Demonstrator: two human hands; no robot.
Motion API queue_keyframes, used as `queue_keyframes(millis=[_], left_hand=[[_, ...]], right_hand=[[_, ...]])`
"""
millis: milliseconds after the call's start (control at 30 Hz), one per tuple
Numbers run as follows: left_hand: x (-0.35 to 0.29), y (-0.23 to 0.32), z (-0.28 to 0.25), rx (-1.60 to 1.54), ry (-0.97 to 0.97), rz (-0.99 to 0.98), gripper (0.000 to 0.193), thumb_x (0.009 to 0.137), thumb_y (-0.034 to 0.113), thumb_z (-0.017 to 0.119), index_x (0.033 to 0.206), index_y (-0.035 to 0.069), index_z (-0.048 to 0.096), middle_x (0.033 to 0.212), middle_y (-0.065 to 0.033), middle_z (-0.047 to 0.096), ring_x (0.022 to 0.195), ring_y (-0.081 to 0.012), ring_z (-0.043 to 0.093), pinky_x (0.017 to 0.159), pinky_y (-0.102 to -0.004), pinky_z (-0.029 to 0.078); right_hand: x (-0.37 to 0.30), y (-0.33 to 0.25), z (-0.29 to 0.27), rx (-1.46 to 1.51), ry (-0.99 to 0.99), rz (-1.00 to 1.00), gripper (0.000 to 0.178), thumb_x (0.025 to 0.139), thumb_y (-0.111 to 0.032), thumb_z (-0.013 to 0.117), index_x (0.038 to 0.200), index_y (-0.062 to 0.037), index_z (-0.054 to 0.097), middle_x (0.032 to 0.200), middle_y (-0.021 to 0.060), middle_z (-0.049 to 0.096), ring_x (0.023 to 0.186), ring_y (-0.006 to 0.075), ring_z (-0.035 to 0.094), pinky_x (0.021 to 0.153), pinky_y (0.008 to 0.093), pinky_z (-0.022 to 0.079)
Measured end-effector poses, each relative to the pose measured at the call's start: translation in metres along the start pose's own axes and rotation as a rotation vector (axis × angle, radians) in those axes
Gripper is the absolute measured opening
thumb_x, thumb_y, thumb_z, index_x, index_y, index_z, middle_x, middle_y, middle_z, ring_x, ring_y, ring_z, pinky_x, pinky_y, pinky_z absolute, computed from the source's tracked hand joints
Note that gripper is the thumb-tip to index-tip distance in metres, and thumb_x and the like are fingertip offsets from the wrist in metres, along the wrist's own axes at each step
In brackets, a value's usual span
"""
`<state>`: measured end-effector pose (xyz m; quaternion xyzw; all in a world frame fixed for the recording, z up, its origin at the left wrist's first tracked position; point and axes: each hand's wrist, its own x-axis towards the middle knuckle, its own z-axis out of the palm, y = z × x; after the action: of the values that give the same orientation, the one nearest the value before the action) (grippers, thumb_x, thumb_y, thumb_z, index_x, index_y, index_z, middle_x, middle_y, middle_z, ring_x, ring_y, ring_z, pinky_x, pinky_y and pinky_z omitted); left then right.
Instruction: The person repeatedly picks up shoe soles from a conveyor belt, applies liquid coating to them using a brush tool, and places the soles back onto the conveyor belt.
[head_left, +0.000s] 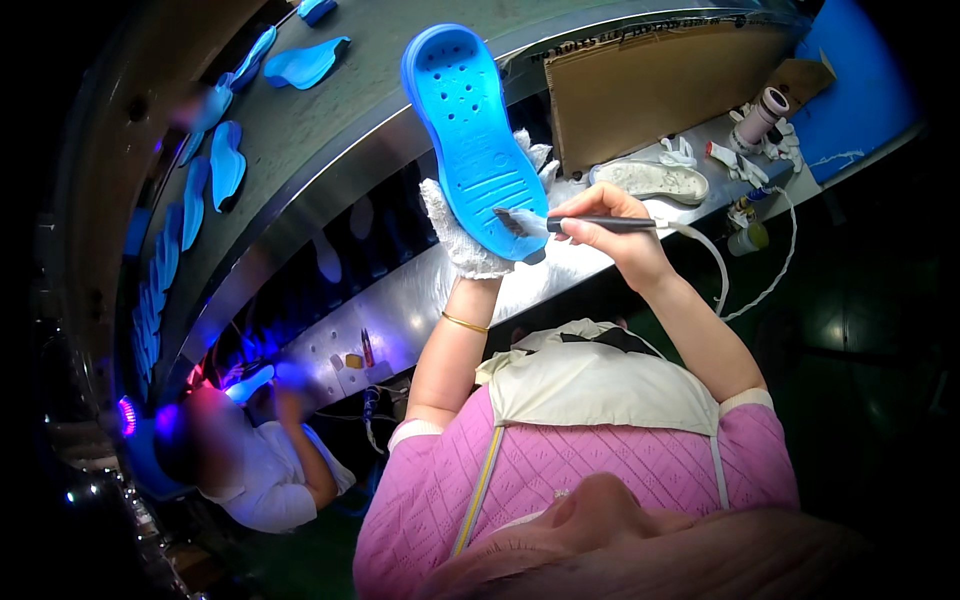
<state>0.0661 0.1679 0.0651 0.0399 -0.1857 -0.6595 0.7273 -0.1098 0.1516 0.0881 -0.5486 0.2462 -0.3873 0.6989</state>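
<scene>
Blue sole (472, 140) upright, toe up, tilted left

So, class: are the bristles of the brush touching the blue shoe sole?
Touching. The head view shows the brush, held in the right hand, with its bristles pressed on the heel end of the blue shoe sole, held by the gloved left hand.

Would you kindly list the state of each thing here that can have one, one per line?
blue sole: held up, tread side facing the camera, heel end low
left hand: in a white glove, gripping the sole from behind
right hand: bare, closed on the brush handle
brush: bristles touching the sole near its heel
white sole: lying flat on the metal shelf
blue soles on the belt: lying apart in a row
</scene>
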Motion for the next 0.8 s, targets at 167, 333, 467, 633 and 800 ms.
queue_keyframes(millis=[167, 333, 467, 633, 800], left_hand=[[0.003, 0.008, -0.001, -0.031, -0.022, -0.078, 0.089, 0.081, 0.069, 0.046, 0.144, 0.008, 0.03, 0.141, -0.0219, 0.038, 0.128, -0.0388, 0.039, 0.109, -0.0525, 0.029], [0.005, 0.023, -0.005, -0.193, -0.14, -0.222, 0.088, 0.082, 0.068, 0.044, 0.144, 0.007, 0.029, 0.141, -0.0251, 0.036, 0.127, -0.0421, 0.039, 0.106, -0.0534, 0.033], [0.007, 0.032, -0.011, 0.009, -0.059, -0.257, 0.088, 0.084, 0.067, 0.044, 0.143, 0.004, 0.029, 0.139, -0.027, 0.037, 0.124, -0.0422, 0.043, 0.101, -0.0565, 0.038], [0.013, 0.033, -0.008, 0.165, 0.11, -0.315, 0.079, 0.089, 0.062, 0.038, 0.138, 0.0, 0.036, 0.132, -0.0255, 0.047, 0.12, -0.041, 0.048, 0.102, -0.0491, 0.04], [0.021, 0.039, -0.005, 0.149, 0.11, -0.377, 0.068, 0.094, 0.052, 0.038, 0.131, -0.006, 0.043, 0.124, -0.0256, 0.053, 0.106, -0.0381, 0.058, 0.093, -0.0462, 0.049]], right_hand=[[-0.002, 0.011, 0.0, -0.273, -0.137, -0.198, 0.011, 0.08, 0.0, 0.068, 0.086, 0.0003, 0.059, 0.092, 0.0108, 0.065, 0.086, 0.0126, 0.063, 0.077, 0.0247, 0.051], [-0.008, 0.013, -0.008, -0.176, -0.24, -0.01, 0.011, 0.08, 0.003, 0.066, 0.087, -0.001, 0.058, 0.096, 0.0132, 0.064, 0.089, 0.015, 0.062, 0.08, 0.026, 0.05], [-0.013, 0.005, -0.014, 0.093, -0.263, 0.152, 0.013, 0.08, -0.002, 0.069, 0.088, -0.0012, 0.06, 0.096, 0.0117, 0.066, 0.086, 0.0137, 0.063, 0.08, 0.026, 0.05], [0.003, -0.013, 0.006, -0.283, -0.206, -0.246, 0.011, 0.078, 0.002, 0.067, 0.087, -0.0012, 0.063, 0.101, 0.0117, 0.064, 0.093, 0.0149, 0.062, 0.082, 0.0261, 0.05], [0.009, -0.012, 0.009, -0.538, -0.344, -0.268, 0.011, 0.073, 0.005, 0.066, 0.081, -0.0019, 0.064, 0.098, 0.0104, 0.065, 0.091, 0.0177, 0.062, 0.079, 0.0284, 0.049]])
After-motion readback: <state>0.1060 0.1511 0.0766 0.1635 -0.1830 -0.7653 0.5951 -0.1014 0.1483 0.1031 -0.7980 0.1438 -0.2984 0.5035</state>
